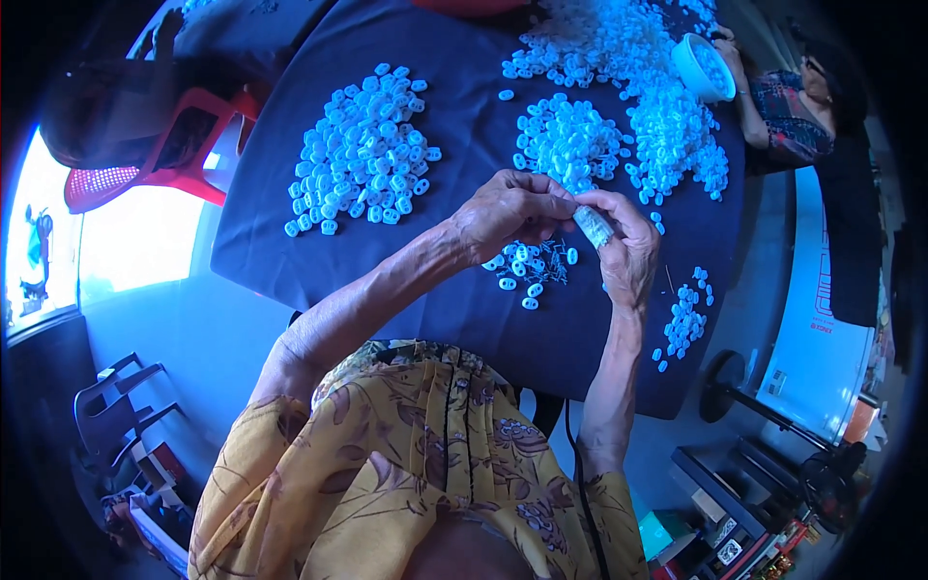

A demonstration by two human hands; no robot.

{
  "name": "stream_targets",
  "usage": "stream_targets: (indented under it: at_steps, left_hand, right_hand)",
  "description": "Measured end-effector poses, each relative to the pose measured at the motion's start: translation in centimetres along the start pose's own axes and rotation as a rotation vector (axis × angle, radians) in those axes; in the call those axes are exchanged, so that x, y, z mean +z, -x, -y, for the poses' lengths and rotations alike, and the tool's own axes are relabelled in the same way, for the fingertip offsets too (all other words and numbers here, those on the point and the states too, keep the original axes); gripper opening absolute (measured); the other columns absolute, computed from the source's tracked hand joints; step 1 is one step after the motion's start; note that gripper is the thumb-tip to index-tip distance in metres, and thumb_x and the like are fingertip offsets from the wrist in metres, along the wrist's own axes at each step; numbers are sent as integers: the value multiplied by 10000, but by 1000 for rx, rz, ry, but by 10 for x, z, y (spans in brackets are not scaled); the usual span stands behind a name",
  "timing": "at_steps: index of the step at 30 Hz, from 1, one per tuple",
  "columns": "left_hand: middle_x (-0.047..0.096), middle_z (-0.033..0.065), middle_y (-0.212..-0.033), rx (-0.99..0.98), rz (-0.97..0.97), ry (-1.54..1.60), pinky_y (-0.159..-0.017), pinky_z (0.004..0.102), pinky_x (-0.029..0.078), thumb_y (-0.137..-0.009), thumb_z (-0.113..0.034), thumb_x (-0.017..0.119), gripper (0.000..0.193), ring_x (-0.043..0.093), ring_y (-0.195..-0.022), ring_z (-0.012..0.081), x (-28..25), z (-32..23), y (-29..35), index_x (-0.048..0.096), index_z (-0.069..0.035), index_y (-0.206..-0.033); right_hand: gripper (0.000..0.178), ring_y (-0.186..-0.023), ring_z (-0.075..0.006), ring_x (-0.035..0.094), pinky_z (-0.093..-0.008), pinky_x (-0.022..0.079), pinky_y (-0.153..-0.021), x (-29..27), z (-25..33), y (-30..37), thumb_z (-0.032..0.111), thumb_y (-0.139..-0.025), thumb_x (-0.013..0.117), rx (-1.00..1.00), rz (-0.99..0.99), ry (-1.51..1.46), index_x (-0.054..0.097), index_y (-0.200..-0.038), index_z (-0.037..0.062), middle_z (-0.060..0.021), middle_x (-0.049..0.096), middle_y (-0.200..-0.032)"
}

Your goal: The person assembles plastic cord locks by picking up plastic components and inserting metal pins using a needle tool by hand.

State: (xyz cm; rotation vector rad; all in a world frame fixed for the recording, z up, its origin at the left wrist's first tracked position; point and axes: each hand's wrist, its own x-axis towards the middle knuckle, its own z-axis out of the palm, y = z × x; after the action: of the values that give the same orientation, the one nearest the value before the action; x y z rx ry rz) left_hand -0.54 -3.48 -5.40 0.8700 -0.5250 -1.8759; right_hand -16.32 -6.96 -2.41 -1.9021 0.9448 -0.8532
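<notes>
My left hand (512, 213) and my right hand (630, 242) meet over the table, fingertips pinched close together. Whatever small thing lies between them is too hidden to name. A pale wrap (593, 226) covers a digit of my right hand. Just below my fingers is a small heap of thin dark pins (549, 263) mixed with oval white plastic pieces (531, 304), each with small dark openings. Beyond my hands rises a pile of similar pieces (565, 135), with some thin pins at its right side.
On the dark tablecloth (464, 106), a large pile of pieces (362, 145) lies left and a small group (684, 324) right. Another person's hand (727, 48) is near a white bowl (704, 68) by the far heap (619, 43). A red chair (179, 145) stands left.
</notes>
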Motion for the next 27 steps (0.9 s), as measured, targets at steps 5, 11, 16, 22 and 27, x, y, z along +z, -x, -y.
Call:
stream_targets:
  at_steps: [5,11,16,22,27]
  left_hand:
    - [606,68,-774,10,-63,-173,-522,204,393,-809,-164,570,175,500,-606,71,-4,-3,-7,587,-2,-873]
    - [562,122,-966,-95,-42,-329,-772,286,455,-789,-109,527,299,554,-837,181,-36,-11,-28,537,63,-1034]
    - [531,206,-1003,-43,34,-33,-835,343,473,-739,62,453,327,565,-930,271,-34,-1,-26,462,129,-1059]
    - [550,195,-1006,68,12,-125,-823,332,485,-782,21,492,323,581,-911,261,-14,-12,-16,454,78,-1097]
    - [611,143,-847,133,-38,-221,-724,309,517,-773,-74,595,266,622,-755,210,-6,-15,-11,521,53,-995]
  right_hand:
    - [134,-682,-92,563,-220,429,-631,5,-20,1,-24,-733,541,105,-93,7,594,-849,17,-41,607,-738]
    - [103,-703,-96,578,-214,431,-665,5,-33,10,24,-766,528,192,-90,-122,595,-844,14,-44,610,-742]
    - [86,-683,-86,566,-213,428,-637,12,-31,15,5,-761,514,216,-15,-185,581,-816,11,-37,594,-721]
    - [124,-722,-88,564,-210,429,-650,5,-23,16,-44,-740,483,42,-85,-55,573,-809,6,-43,595,-777]
    - [155,-799,-118,567,-229,436,-721,-1,-16,7,-58,-718,471,-112,-122,-16,572,-818,3,-62,601,-846]
